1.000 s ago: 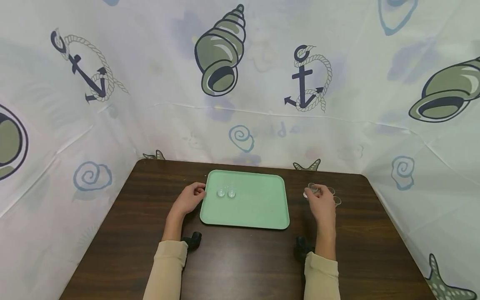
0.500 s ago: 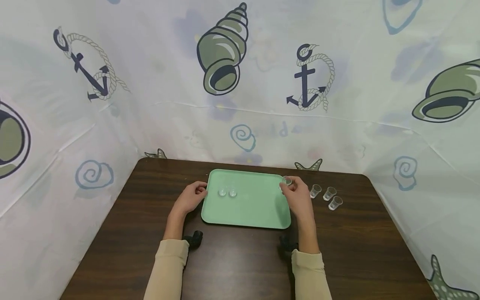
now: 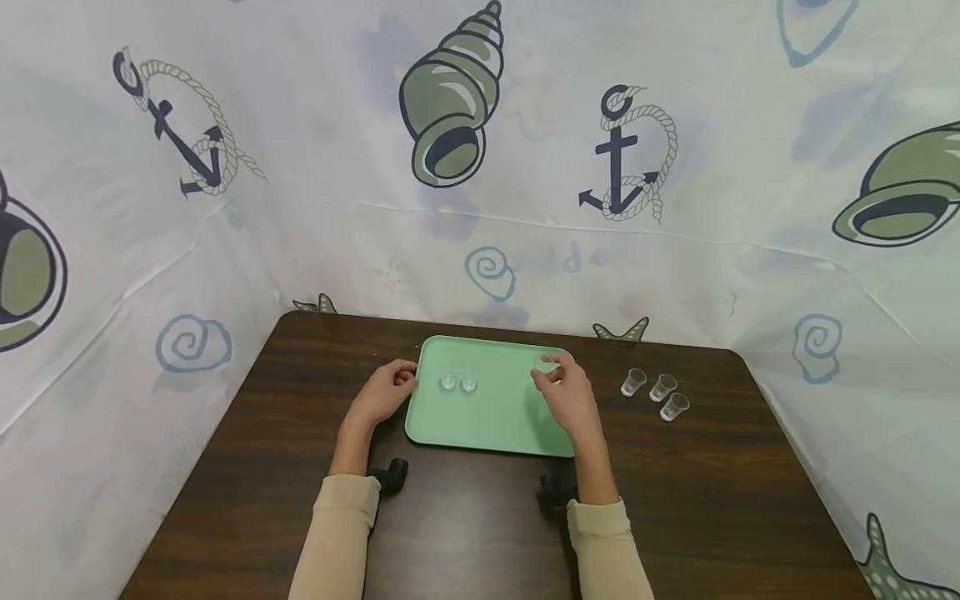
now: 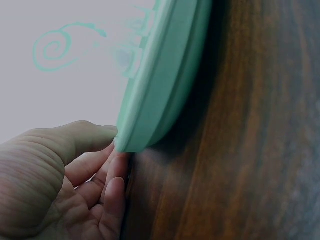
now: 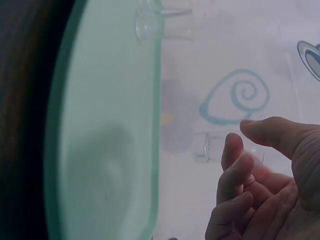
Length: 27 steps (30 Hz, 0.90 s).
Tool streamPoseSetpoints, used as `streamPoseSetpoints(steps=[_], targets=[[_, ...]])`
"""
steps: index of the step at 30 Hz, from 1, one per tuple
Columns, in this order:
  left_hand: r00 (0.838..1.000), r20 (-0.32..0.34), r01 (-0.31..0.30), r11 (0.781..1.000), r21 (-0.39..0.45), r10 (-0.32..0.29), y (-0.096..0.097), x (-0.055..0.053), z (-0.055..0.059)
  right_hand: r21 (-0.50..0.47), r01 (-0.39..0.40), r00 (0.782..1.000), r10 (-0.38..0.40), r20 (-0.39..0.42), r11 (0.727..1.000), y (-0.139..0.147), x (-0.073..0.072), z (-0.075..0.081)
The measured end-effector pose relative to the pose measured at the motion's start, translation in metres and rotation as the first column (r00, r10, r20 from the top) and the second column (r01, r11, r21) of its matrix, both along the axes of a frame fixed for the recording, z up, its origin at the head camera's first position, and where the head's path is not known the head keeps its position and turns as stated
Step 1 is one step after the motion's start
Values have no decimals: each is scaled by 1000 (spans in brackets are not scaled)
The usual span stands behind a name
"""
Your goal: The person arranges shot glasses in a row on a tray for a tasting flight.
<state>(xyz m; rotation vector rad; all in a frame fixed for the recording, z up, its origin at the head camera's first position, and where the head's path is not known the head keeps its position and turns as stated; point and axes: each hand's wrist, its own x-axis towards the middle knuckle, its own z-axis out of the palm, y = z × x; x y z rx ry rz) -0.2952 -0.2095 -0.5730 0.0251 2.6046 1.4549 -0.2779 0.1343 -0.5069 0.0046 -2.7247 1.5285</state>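
Observation:
At the left end of the green tray (image 3: 502, 421), my left hand (image 3: 381, 392) pinches the rim; in the left wrist view the thumb (image 4: 95, 134) lies along the tray's edge with the fingers just below. My right hand (image 3: 572, 400) holds a small clear cup (image 5: 202, 150) between thumb and fingers, above the tray's right part. The right wrist view has this cup off the tray surface, partly hidden by the fingers. Two more clear cups (image 3: 447, 381) stand side by side on the tray's left half.
Three clear cups (image 3: 663, 387) stand grouped on the dark wooden table (image 3: 750, 492), right of the tray. A patterned cloth (image 3: 555, 275) with shells and anchors hangs behind the table and at both sides.
My right hand has brought a clear cup leftward from the group on the table to over the tray. The left hand keeps its place at the tray's rim.

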Motion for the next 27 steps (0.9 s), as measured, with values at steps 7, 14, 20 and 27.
streamPoseSetpoints(steps=[7, 14, 20, 27], targets=[[1000, 6, -8, 1000, 8, 8, -1, 1, 2, 7, -71, 997, 71, 15, 997, -18, -2, -5], [1000, -9, -3, 1000, 11, 3, 0, 2, 4, 6, -102, 994, 101, 36, 995, -31, -6, -14], [1000, -8, -11, 1000, 11, 11, -1, 3, 5, 21, -136, 989, 134, 63, 991, -40, -9, -20], [1000, -11, -11, 1000, 12, 11, 0, 3, 4, 54, -176, 981, 171, 94, 983, -49, -14, -30]])
